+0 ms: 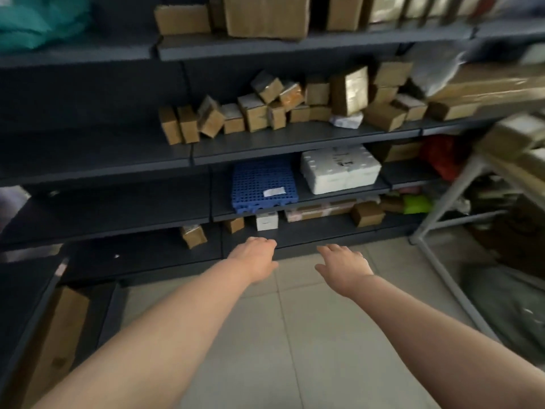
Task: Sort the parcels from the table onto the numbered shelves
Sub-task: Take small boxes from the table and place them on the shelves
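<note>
progress check from us: both hands are free. our left hand [256, 255] is stretched out towards the lower front edges of the dark grey metal shelving unit [265, 149], fingers loosely curled down, holding nothing. our right hand [342, 265] is beside it over the pale tiled floor [295, 335], fingers spread and relaxed, also holding nothing. the two hands are apart and touch no box.

what looks done: a jumbled row of small brown cardboard parcels [253, 112] sits on the middle shelf, from about its middle to its right end, some upright, some tipped. one shelf down there's a blue perforated plastic tray [264, 184] with a white foam box [339, 169] just beside it on the right. the shelf under that has a small brown taped box [193, 236] and a small white carton [267, 220] near its front edge. big brown cardboard boxes [265, 16] line the top shelf.

what's left, as far as we can judge: the white metal-framed table [460, 178] pokes in at the right edge of the view, and blurry brown parcels [516, 137] are piled on its top, so there's more to carry over. we can't read any shelf numbers through the blur, so no idea which shelf is which. our guess is we're between parcels, somewhere mid-job, and the next move is a trip to the table for another one.
</note>
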`<action>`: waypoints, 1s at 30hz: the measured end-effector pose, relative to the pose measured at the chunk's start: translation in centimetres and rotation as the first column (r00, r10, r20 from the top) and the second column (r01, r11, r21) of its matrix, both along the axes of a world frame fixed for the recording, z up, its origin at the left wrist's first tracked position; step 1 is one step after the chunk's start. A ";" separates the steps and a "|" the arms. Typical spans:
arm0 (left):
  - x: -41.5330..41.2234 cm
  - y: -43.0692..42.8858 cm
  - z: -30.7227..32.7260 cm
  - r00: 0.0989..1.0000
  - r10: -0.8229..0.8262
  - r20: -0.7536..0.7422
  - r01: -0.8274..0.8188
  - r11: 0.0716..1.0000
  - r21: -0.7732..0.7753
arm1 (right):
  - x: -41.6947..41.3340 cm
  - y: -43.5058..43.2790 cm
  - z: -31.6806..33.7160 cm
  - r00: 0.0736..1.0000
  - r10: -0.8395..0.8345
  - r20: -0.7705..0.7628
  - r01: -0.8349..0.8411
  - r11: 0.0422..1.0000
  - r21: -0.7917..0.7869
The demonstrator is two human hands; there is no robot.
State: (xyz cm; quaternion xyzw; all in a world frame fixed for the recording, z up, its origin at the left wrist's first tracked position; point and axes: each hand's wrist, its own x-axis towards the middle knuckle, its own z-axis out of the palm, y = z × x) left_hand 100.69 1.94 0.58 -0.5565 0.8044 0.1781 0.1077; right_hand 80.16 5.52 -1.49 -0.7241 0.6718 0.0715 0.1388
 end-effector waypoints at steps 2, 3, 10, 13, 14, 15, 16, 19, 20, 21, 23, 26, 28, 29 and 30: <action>-4.8 -0.6 0.2 0.999 -0.052 0.006 0.052 0.999 0.001 | -4.7 0.9 0.0 0.998 -0.067 0.017 0.067 0.998 -0.015; -7.3 -0.8 0.4 0.997 -0.074 0.007 0.074 0.997 0.000 | -7.1 1.3 0.1 0.995 -0.097 0.019 0.097 0.995 -0.019; -26.0 -0.7 1.9 0.966 -0.257 -0.007 0.257 0.966 0.009 | -25.2 4.5 1.0 0.950 -0.311 0.002 0.311 0.949 -0.045; -33.5 -0.5 2.3 0.940 -0.338 -0.036 0.338 0.941 -0.004 | -31.6 5.9 1.6 0.914 -0.406 0.015 0.405 0.909 -0.101; -35.9 -0.5 2.5 0.932 -0.359 -0.046 0.359 0.933 -0.006 | -33.7 6.4 2.0 0.897 -0.442 0.024 0.441 0.890 -0.117; -38.2 -0.3 2.8 0.923 -0.380 -0.054 0.380 0.925 -0.004 | -35.6 7.0 2.3 0.879 -0.476 0.030 0.476 0.870 -0.128; -40.4 -0.2 3.1 0.913 -0.404 -0.055 0.405 0.914 -0.002 | -37.3 7.6 2.5 0.860 -0.508 0.038 0.508 0.850 -0.139; -46.4 -0.3 3.5 0.867 -0.497 -0.035 0.497 0.868 -0.016 | -41.8 9.0 2.9 0.805 -0.591 0.050 0.590 0.789 -0.172; -48.1 -0.5 3.6 0.853 -0.520 -0.030 0.520 0.854 -0.020 | -43.1 9.4 3.1 0.785 -0.618 0.050 0.616 0.768 -0.175; -49.8 -0.7 3.7 0.841 -0.540 -0.030 0.540 0.841 -0.024 | -44.4 9.6 3.1 0.765 -0.642 0.052 0.640 0.749 -0.174; -53.1 -1.5 3.7 0.814 -0.579 -0.038 0.578 0.815 -0.036 | -46.7 9.8 3.1 0.726 -0.686 0.058 0.684 0.709 -0.171; -57.4 -3.1 3.5 0.767 -0.640 -0.051 0.638 0.769 -0.041 | -49.9 9.0 2.9 0.671 -0.739 0.065 0.737 0.653 -0.176; -60.0 -4.9 3.1 0.731 -0.680 -0.051 0.679 0.733 -0.045 | -52.0 7.6 2.7 0.642 -0.763 0.075 0.761 0.622 -0.186; -61.2 -6.0 3.0 0.719 -0.693 -0.057 0.691 0.721 -0.048 | -53.0 6.8 2.7 0.628 -0.774 0.080 0.772 0.607 -0.190; -62.3 -7.3 2.8 0.712 -0.699 -0.066 0.698 0.715 -0.051 | -53.9 5.8 2.7 0.614 -0.785 0.083 0.783 0.592 -0.193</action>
